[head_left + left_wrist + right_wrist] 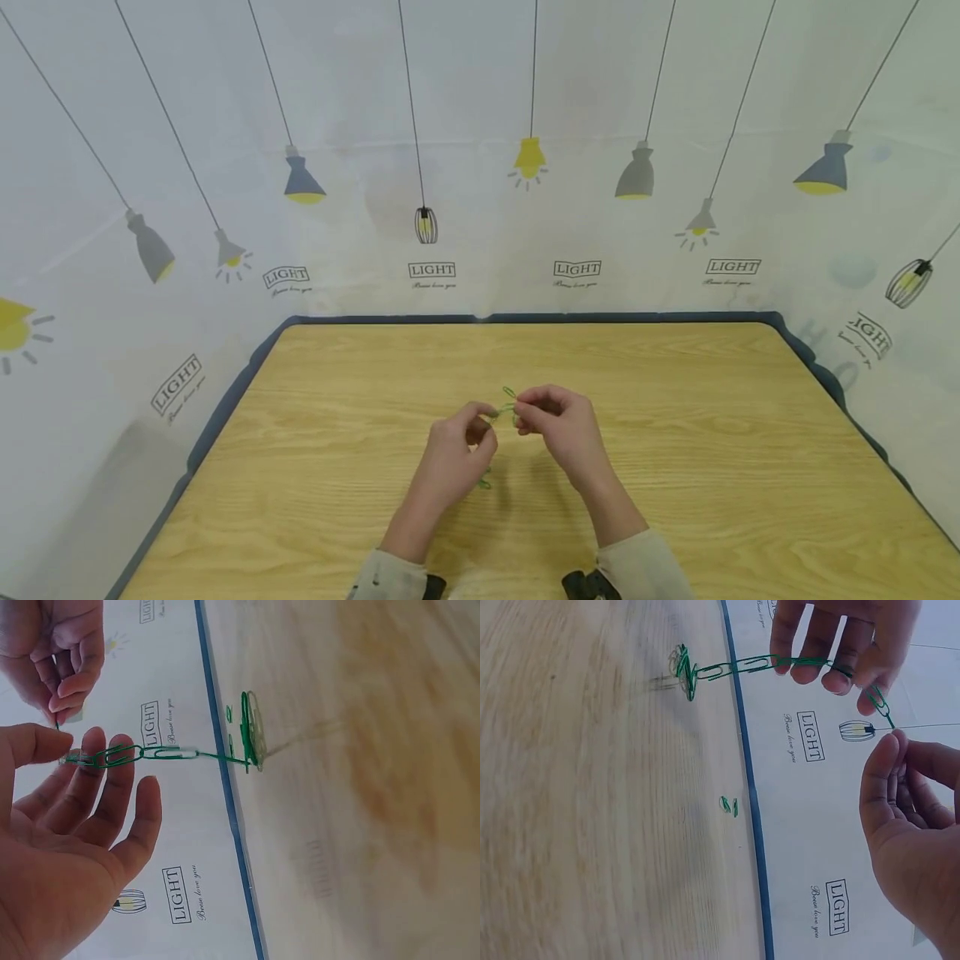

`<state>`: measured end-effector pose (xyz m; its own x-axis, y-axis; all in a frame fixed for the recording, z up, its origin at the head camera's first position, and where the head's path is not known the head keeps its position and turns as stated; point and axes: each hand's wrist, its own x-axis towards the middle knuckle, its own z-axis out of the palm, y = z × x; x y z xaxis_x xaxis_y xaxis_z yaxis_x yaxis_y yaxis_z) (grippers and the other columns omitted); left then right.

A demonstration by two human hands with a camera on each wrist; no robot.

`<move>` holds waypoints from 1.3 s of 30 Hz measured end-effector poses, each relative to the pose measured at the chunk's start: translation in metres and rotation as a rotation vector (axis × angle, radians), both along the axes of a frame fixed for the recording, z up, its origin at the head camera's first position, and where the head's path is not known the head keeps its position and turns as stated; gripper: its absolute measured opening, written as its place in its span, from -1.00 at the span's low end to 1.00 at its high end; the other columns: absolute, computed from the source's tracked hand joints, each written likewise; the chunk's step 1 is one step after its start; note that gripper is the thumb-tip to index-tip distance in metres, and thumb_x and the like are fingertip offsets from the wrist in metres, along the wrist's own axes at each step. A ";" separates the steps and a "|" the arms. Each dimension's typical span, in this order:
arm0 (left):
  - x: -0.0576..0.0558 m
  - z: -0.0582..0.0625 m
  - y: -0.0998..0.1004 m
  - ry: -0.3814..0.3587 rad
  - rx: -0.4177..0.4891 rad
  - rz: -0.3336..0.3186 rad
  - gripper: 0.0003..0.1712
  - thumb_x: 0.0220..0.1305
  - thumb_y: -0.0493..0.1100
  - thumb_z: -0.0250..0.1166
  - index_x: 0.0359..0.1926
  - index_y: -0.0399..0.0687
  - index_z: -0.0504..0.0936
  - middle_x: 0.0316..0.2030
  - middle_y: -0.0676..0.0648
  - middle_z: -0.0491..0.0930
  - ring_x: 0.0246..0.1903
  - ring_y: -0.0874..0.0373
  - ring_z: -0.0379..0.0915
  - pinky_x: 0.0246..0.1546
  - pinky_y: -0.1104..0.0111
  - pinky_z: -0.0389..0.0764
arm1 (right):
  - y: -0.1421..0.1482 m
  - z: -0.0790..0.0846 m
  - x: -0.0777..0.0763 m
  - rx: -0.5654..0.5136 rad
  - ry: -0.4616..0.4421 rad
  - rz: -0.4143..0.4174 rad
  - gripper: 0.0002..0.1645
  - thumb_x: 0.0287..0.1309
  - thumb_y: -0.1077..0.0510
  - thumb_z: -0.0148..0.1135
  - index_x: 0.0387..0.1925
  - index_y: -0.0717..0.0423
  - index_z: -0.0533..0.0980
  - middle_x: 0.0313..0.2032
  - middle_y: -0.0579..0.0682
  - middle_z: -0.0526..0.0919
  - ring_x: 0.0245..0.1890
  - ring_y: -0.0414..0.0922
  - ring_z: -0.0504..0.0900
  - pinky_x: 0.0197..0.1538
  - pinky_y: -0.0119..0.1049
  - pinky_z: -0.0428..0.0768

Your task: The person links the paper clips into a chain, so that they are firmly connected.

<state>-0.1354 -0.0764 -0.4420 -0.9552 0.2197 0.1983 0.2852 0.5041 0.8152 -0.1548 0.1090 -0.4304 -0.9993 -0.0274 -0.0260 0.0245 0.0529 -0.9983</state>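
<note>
A chain of linked green paper clips (120, 755) hangs from my left hand (453, 450), whose thumb and index finger pinch it near its upper end. Its other fingers are spread loosely beside the chain. Down at the table the chain runs into a bunched heap of green paper clips (683, 671). My right hand (561, 423) pinches a green paper clip at the chain's top end between thumb and index finger; most of that clip is hidden by the fingertips. In the head view the left hand partly covers the heap (485, 480).
A couple of loose green paper clips (729, 805) lie on the wood-grain table (735, 467), apart from the heap. A dark blue edge (525, 317) borders the table. Behind it hangs a pale sheet (480, 183) printed with lamps and the word LIGHT.
</note>
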 end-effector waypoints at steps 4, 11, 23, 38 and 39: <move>-0.001 0.002 0.002 -0.012 0.009 0.005 -0.69 0.62 -0.08 0.21 0.20 -0.12 0.64 -0.17 -0.15 0.82 -0.10 -0.03 0.80 0.02 0.00 0.78 | -0.001 0.001 0.001 -0.006 -0.002 0.016 -0.82 0.41 0.26 0.36 -0.05 0.29 0.69 -0.19 0.14 0.74 -0.26 -0.07 0.75 -0.08 -0.24 0.80; -0.005 0.004 0.001 0.020 0.021 0.049 -0.82 0.62 -0.09 0.21 0.00 0.00 0.72 -0.34 -0.05 0.75 -0.38 0.25 0.60 -0.32 0.39 0.64 | 0.001 0.003 0.000 0.032 0.001 0.074 -0.77 0.42 0.24 0.35 0.00 0.31 0.67 -0.17 0.18 0.74 -0.24 -0.07 0.76 0.01 -0.08 0.80; -0.008 0.006 -0.007 0.026 0.105 0.117 -0.85 0.59 -0.14 0.26 -0.08 -0.02 0.75 -0.35 0.00 0.74 -0.39 0.25 0.61 -0.33 0.44 0.66 | 0.020 -0.006 -0.053 0.418 0.008 0.254 -0.66 0.46 0.13 0.33 0.15 0.21 0.65 -0.04 0.12 0.75 -0.11 0.04 0.77 0.04 0.07 0.76; -0.010 0.001 -0.006 0.001 0.137 0.114 -0.83 0.59 -0.15 0.25 -0.07 -0.07 0.75 -0.30 -0.07 0.76 -0.34 0.22 0.65 -0.28 0.46 0.68 | 0.022 -0.034 -0.089 0.657 -0.096 0.428 -0.76 0.33 0.19 0.47 -0.02 0.17 0.71 -0.20 0.03 0.75 -0.27 -0.15 0.60 -0.19 -0.32 0.58; -0.010 0.000 -0.007 -0.003 0.138 0.117 -0.83 0.59 -0.15 0.25 -0.07 -0.07 0.75 -0.30 -0.08 0.76 -0.34 0.22 0.64 -0.28 0.46 0.68 | 0.022 -0.035 -0.089 0.649 -0.099 0.425 -0.77 0.32 0.19 0.48 -0.03 0.17 0.71 -0.20 0.02 0.75 -0.26 -0.15 0.60 -0.18 -0.32 0.59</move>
<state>-0.1453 -0.0830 -0.4416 -0.9731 0.0783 0.2165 0.2293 0.4168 0.8796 -0.2434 0.1308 -0.4656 -0.8986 -0.3559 -0.2566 -0.0411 0.6506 -0.7583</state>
